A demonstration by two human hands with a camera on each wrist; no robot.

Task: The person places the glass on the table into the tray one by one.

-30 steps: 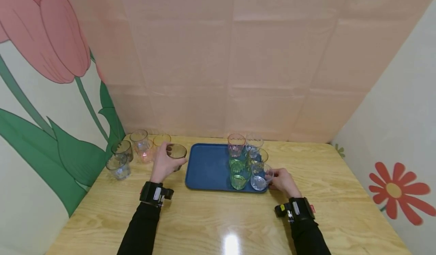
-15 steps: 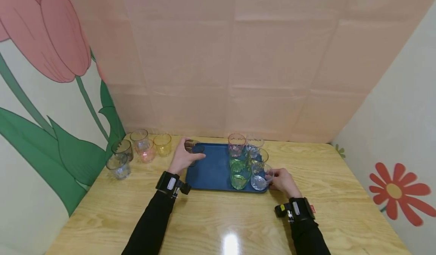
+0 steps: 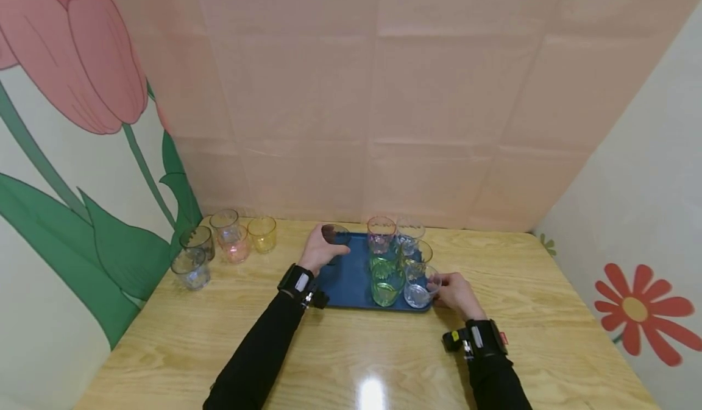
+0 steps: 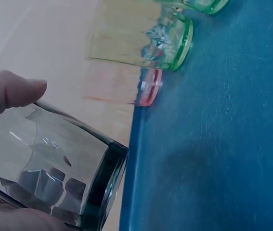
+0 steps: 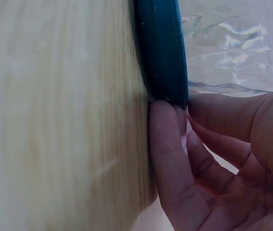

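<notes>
My left hand (image 3: 320,253) holds a smoky grey glass tumbler (image 3: 337,236) over the left back part of the blue tray (image 3: 351,288). In the left wrist view the tumbler (image 4: 54,168) tilts in the frame, its base close to the tray's edge, the thumb at its rim. At the tray's front right corner, my right hand (image 3: 456,293) pinches the rim, as the right wrist view shows with thumb and fingers against the tray edge (image 5: 162,53). Just beside those fingers stands a clear tumbler (image 3: 418,291). Green tumblers (image 3: 386,285) and a pink one (image 3: 381,239) fill the neighbouring column.
A yellow-rimmed tumbler (image 3: 417,250) and another clear one (image 3: 410,230) stand behind on the tray's right side. On the wooden table (image 3: 329,361) at the left are more tumblers: yellow (image 3: 263,236), pink (image 3: 236,248), dark grey (image 3: 198,239) and clear (image 3: 192,273). A wall rises behind.
My left hand has carried the smoky grey tumbler rightward from the table beside the tray to over the tray's left part. The right hand stays at the tray corner.
</notes>
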